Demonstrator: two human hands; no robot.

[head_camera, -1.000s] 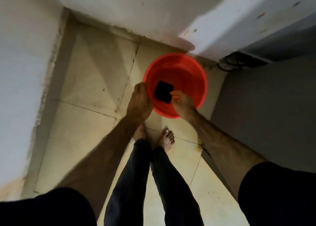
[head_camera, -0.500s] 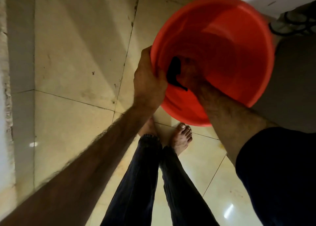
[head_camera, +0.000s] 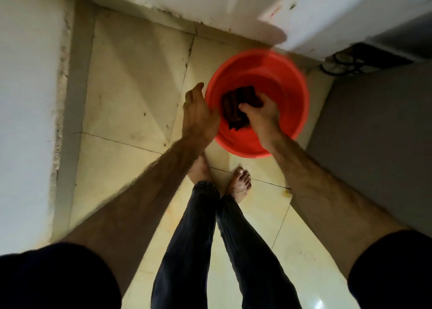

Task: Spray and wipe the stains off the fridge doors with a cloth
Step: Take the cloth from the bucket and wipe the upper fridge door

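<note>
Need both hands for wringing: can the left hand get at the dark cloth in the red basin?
Probably yes: left hand rests at the red basin rim, beside the dark cloth the right hand grips; nothing between.

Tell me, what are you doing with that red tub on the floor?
A person is standing barefoot over a red tub on the tiled floor. The right hand grips a dark cloth inside the tub, and the left hand rests against the tub's rim. The white fridge stands just behind the tub; no one is wiping it yet.
</note>
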